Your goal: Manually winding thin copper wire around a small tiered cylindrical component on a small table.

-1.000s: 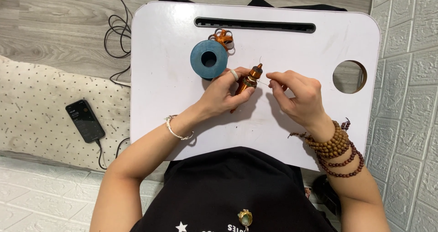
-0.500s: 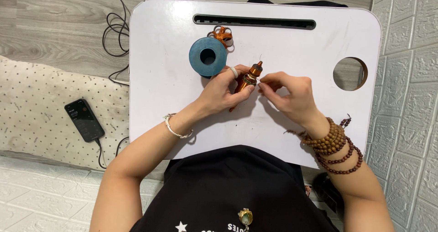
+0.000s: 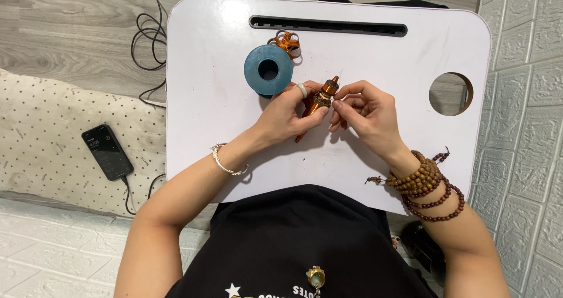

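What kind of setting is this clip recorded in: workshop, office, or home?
Most likely a home, with the person sitting on the floor at a white lap table. A dotted cushion with a charging phone lies beside it on wood-look flooring. Both hands work a small copper-coloured piece near a blue spool.

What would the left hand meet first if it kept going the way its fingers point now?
Very likely the right hand: the left hand points right, holding the small copper-wound piece, and the right fingertips already sit at that piece.
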